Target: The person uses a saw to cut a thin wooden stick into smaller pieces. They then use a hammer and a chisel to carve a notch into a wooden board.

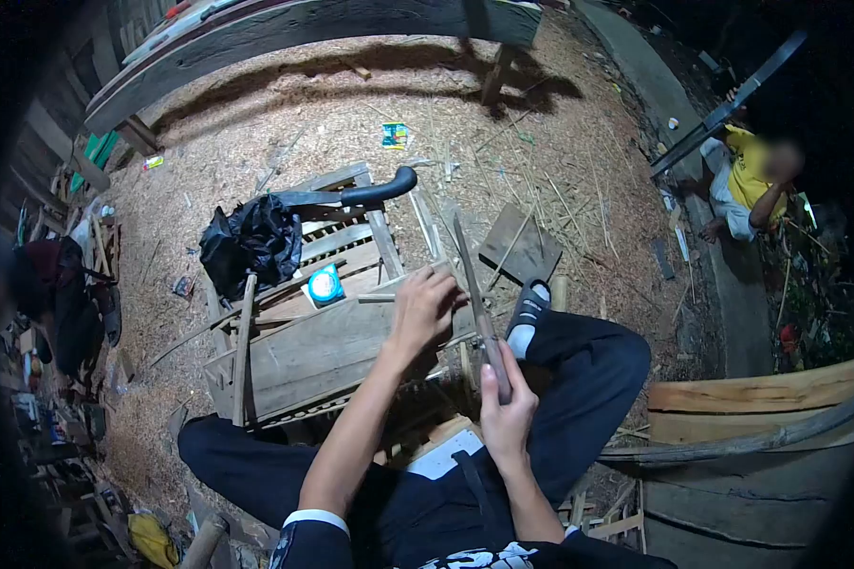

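Observation:
My right hand [510, 410] is closed round the handle of a long knife [474, 284], its blade pointing up and away from me. Just left of the blade, my left hand [425, 305] has its fingers curled round a thin wooden strip [378, 298], which shows on the wrist side. Below both hands lies a low slatted wooden bench [318, 365]. On it rest a blue-and-white round item [324, 284], possibly a tape roll or tape measure, a black plastic bag [247, 248], and a larger blade with a black curved handle [380, 190].
A square board [522, 244] lies beyond my sandalled foot [531, 303]. A long timber beam [323, 38] stands across the back. At right, a person in a yellow shirt [754, 175] sits by a concrete kerb. Planks [759, 408] lie at lower right; shavings cover the ground.

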A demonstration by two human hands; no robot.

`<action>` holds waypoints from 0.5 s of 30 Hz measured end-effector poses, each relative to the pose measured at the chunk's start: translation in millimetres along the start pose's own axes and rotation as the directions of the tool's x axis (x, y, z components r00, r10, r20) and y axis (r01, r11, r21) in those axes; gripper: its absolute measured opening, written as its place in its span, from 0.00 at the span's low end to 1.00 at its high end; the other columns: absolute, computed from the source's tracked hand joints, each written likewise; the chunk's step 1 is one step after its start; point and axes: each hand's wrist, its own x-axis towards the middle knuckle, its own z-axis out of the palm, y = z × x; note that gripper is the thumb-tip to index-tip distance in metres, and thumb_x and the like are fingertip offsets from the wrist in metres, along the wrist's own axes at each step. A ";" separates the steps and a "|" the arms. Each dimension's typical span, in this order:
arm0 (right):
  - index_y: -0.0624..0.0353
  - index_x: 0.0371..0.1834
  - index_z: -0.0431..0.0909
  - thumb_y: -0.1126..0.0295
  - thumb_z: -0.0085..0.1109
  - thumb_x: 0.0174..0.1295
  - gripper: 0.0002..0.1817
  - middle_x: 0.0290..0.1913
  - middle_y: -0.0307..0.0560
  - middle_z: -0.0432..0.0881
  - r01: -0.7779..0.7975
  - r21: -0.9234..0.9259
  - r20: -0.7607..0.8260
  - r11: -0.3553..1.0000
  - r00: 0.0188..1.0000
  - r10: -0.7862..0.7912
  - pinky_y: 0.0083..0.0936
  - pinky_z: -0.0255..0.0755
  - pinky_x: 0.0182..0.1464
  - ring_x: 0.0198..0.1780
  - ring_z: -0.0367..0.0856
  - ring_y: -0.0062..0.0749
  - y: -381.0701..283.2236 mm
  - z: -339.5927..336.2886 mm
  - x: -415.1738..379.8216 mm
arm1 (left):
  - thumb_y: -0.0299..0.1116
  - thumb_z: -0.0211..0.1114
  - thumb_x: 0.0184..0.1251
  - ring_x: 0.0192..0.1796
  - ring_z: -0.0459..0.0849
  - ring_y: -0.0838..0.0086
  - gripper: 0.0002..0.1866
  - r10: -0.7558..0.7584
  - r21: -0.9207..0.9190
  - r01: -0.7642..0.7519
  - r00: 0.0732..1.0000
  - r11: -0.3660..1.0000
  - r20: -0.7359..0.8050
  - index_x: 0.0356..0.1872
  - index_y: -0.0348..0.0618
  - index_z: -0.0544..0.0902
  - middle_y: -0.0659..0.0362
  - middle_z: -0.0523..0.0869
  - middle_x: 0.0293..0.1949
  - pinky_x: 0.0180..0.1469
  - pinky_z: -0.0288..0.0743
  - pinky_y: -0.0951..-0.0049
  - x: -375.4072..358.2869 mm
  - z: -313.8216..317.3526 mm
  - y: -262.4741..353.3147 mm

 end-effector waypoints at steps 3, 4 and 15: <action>0.71 0.72 0.78 0.67 0.62 0.77 0.25 0.55 0.64 0.91 0.020 -0.045 -0.021 0.999 1.000 -0.021 0.32 0.82 0.57 0.55 0.91 0.35 4.0 8.1 2.2 | 0.33 0.76 0.61 0.45 0.80 0.53 0.11 0.025 -0.025 -0.026 0.999 0.999 -0.022 0.36 0.40 0.83 0.54 0.83 0.40 0.47 0.73 0.54 -3.0 2.1 -0.8; 0.72 0.72 0.78 0.67 0.62 0.78 0.25 0.58 0.65 0.90 0.006 -0.013 -0.032 1.000 0.999 -0.007 0.31 0.80 0.59 0.57 0.90 0.35 5.2 12.8 8.3 | 0.34 0.77 0.61 0.46 0.80 0.53 0.11 0.023 -0.030 -0.024 1.000 0.999 -0.012 0.36 0.40 0.83 0.54 0.83 0.40 0.48 0.74 0.54 -2.6 1.3 -0.9; 0.72 0.73 0.76 0.69 0.62 0.77 0.26 0.58 0.62 0.91 -0.055 -0.020 -0.002 0.998 0.998 0.055 0.32 0.81 0.58 0.57 0.89 0.33 -11.6 -18.6 -34.0 | 0.34 0.74 0.64 0.48 0.82 0.57 0.10 -0.052 -0.025 0.052 0.999 0.998 -0.015 0.39 0.42 0.84 0.56 0.84 0.41 0.50 0.76 0.57 -0.2 3.3 3.1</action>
